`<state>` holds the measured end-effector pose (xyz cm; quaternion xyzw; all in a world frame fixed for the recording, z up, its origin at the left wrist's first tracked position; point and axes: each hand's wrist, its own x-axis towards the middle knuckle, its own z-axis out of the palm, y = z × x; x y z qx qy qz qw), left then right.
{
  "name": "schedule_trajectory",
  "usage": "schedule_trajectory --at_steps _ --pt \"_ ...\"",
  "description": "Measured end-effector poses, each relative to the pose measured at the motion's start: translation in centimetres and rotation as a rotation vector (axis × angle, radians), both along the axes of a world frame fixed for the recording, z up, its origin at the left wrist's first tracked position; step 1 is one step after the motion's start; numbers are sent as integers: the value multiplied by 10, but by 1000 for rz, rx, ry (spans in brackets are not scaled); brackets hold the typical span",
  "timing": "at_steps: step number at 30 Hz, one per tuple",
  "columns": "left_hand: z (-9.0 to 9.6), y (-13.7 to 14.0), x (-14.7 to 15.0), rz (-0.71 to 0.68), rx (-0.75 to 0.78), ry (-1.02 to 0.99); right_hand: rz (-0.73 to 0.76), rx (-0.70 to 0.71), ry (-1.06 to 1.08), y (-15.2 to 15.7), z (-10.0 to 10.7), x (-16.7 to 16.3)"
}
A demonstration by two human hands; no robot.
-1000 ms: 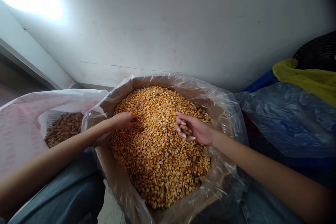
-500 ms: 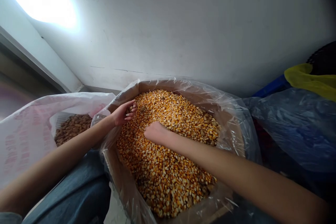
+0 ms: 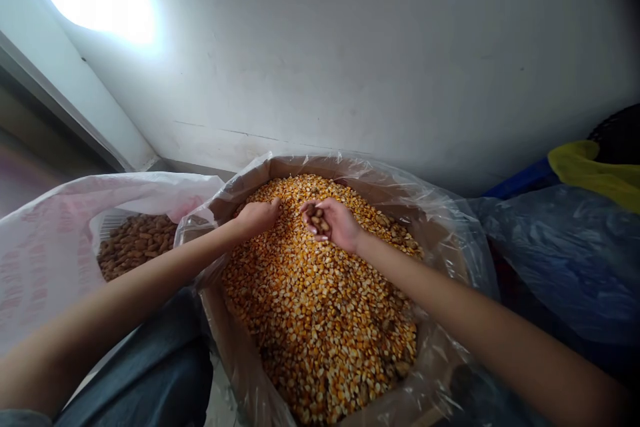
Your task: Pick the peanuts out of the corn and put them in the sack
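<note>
Yellow corn kernels (image 3: pixel 310 307) fill a large cardboard box (image 3: pixel 235 347) lined with clear plastic. My left hand (image 3: pixel 259 217) is over the back left of the corn, back of the hand upward and fingers curled closed; what they hold, if anything, is hidden. Beside it, my right hand (image 3: pixel 340 225) is turned palm up above the corn, its fingers curled around several unshelled peanuts (image 3: pixel 318 219). A few peanuts lie among the kernels toward the right side. To the left, a white sack (image 3: pixel 55 253) with red print holds a heap of peanuts (image 3: pixel 137 243).
A pale wall (image 3: pixel 350 67) rises right behind the box. On the right lie a translucent bluish plastic bag (image 3: pixel 565 240), a yellow bag (image 3: pixel 585 163) and a blue container edge (image 3: pixel 520 179). My knee (image 3: pixel 150 360) is at the lower left, close to the box.
My right hand has turned from knuckles up to palm up, showing peanuts. My left hand has shifted right and turned over, so the peanuts it showed before are out of sight.
</note>
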<state>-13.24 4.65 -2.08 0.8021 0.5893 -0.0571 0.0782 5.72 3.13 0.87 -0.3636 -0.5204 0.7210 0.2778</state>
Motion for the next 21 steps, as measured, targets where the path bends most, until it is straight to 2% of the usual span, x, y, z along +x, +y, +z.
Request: schedule_trajectory --at_steps 3,6,8,11,13,15,18,20,21 --pt "-2 1 -5 -2 -6 -24 -206 -34 11 16 -1 11" --pt "0 3 -12 45 -75 -215 -362 122 -234 33 -6 18" --pt "3 5 -17 122 -220 -534 -371 349 -492 42 -8 20" --pt "12 7 -26 260 -533 -1160 -260 696 -868 49 -6 18" --pt "20 6 -31 333 -663 -1496 -177 813 -1070 51 -4 13" --pt "26 5 -35 385 -705 -1707 -106 868 -1211 53 -3 8" --pt "31 2 -37 433 -747 -1838 -98 888 -1255 56 -6 3" --pt "30 1 -37 438 -765 -1835 -174 799 -1140 58 -7 2" --pt "29 1 -37 435 -750 -1811 -218 707 -1037 59 -7 2"
